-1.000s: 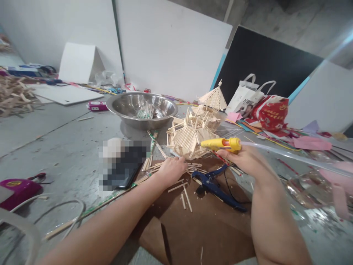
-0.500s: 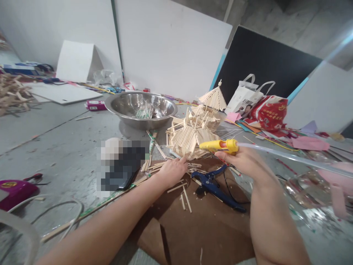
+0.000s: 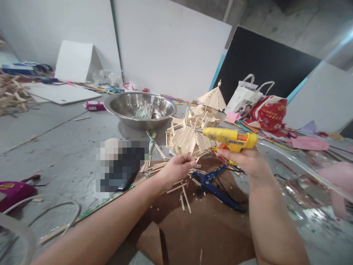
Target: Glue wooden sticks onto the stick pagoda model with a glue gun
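Observation:
My right hand (image 3: 245, 160) grips a yellow glue gun (image 3: 230, 137) with its nozzle pointing left at a model pavilion of wooden sticks (image 3: 193, 132). A clear glue stick (image 3: 303, 167) trails from the gun's back to the right. My left hand (image 3: 176, 167) is lifted just off the floor with its fingers pinched on a short wooden stick (image 3: 195, 159), right in front of the model. Loose cut sticks (image 3: 183, 189) lie on a brown board (image 3: 201, 224) under both hands. Blue cutters (image 3: 215, 186) lie between my wrists.
A steel bowl (image 3: 121, 106) with wrapped chopsticks stands behind the model. A blurred dark object (image 3: 121, 165) lies left of my left hand. White and black boards lean on the wall. Bags (image 3: 267, 110) and coloured paper scraps cover the right. A magenta tool (image 3: 12, 189) lies far left.
My left hand has lifted from the stick pile, now pinching a stick. My right hand has raised the glue gun and turned it, bringing its side into view.

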### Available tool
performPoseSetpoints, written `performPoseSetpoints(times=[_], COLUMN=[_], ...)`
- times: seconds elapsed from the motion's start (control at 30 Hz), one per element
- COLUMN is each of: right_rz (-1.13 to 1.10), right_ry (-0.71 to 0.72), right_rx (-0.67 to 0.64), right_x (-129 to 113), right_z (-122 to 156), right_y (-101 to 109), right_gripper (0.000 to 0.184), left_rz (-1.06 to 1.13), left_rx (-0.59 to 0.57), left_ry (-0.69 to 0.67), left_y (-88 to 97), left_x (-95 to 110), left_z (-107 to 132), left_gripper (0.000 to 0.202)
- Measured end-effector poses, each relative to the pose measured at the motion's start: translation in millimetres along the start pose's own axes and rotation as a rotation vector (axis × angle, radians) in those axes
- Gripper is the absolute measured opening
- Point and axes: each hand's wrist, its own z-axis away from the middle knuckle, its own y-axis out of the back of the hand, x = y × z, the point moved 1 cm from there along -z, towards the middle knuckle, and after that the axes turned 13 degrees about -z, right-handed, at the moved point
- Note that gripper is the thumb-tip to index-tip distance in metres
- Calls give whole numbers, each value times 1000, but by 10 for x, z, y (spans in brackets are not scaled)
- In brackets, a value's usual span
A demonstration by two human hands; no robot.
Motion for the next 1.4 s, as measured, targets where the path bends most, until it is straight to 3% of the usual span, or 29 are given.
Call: performPoseSetpoints(times=[0.13, 0.4, 0.6, 0.9, 1.07, 1.23, 1.4], right_rz=[-120, -173, -245, -267, -175, -169, -204], right_ry=[32, 9, -19, -18, 71, 34, 4], right_rx=[-57, -83, -79, 40, 148, 192, 206], right_x=[5, 104, 124, 79, 146, 208, 182], right_z=[4, 24, 25, 1, -67, -102, -100], right_y=[-162, -381, -443, -471, -352, -229, -229], right_gripper=[14, 16, 16, 14, 19, 21, 21], left_rz=[434, 567, 538, 544, 607, 658, 693], left_rx=[-126, -201, -169, -62, 49, 128, 129], left_ry=[49, 17, 37, 13, 83, 124, 160], left_y=[-72, -90, -101, -145, -188, -210, -179], left_x=[131, 205, 214, 165, 23, -53, -83], left_z=[75, 124, 126, 112, 15, -94, -138], left_gripper=[24, 23, 24, 23, 26, 25, 23])
